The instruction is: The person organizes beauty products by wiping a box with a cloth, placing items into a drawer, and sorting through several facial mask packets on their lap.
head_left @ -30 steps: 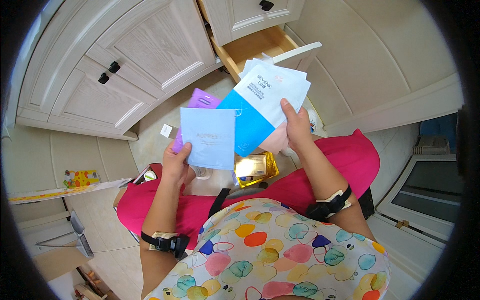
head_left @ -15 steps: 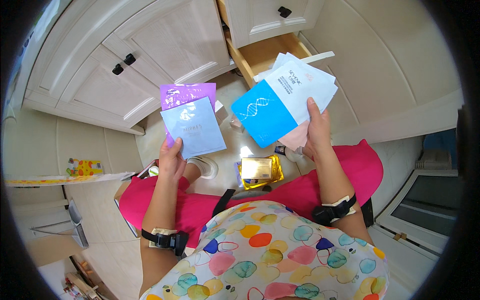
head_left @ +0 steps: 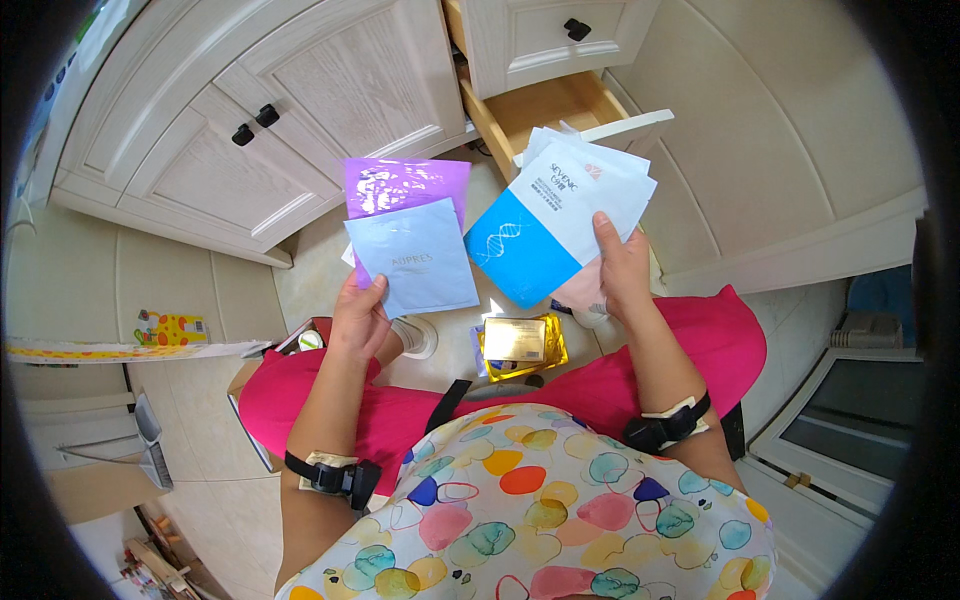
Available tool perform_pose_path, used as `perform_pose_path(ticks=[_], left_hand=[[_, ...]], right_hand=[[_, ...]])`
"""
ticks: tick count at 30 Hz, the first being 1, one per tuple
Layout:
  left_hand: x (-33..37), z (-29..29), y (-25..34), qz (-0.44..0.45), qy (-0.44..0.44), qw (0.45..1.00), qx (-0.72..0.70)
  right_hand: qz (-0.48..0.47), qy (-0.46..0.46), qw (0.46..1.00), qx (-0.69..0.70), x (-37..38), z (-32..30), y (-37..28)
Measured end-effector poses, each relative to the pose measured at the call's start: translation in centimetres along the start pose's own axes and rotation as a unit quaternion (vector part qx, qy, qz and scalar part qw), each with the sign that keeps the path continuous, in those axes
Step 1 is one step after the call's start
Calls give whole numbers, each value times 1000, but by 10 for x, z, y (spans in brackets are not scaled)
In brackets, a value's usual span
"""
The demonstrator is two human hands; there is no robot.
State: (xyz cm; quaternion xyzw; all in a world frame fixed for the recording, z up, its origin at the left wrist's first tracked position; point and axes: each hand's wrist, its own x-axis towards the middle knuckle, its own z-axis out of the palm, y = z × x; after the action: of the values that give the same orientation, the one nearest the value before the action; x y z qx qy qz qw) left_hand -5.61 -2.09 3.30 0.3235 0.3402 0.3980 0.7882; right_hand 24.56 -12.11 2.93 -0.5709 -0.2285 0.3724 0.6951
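Thumb on top, my left hand (head_left: 360,315) grips sheet mask packets by their lower edge: a light-blue square one (head_left: 415,285) in front and a shiny purple one (head_left: 405,185) behind it. My right hand (head_left: 622,268) is closed on a fanned stack of sheet mask packets. Its front one is a blue-and-white packet (head_left: 535,255) with a helix picture; more pale packets (head_left: 625,160) show behind, and a pinkish one (head_left: 582,290) pokes out below. The two bundles are close together in front of me, their edges nearly meeting. My fingers under both bundles are hidden.
Ahead, a wooden drawer (head_left: 550,105) stands pulled out beneath another drawer front (head_left: 545,40). White cabinet doors (head_left: 335,100) rise at the left. On the floor between my legs lie gold packets (head_left: 515,340). A box (head_left: 310,340) sits beside my left knee.
Both hands have come closer together: the left bundle moved right, and the right stack shifted slightly left and down. The grips look the same.
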Motion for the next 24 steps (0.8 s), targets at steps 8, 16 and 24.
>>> perform_pose_path(ticks=[8,16,24], left_hand=[[7,20,-24,-66,1,997,46],[13,35,-40,-89,30,991,91],[15,41,-48,-74,48,991,99]], right_hand=[[44,-54,998,6,-11,7,3],[84,-74,994,15,-15,9,7],[98,-107,989,20,-17,10,16]])
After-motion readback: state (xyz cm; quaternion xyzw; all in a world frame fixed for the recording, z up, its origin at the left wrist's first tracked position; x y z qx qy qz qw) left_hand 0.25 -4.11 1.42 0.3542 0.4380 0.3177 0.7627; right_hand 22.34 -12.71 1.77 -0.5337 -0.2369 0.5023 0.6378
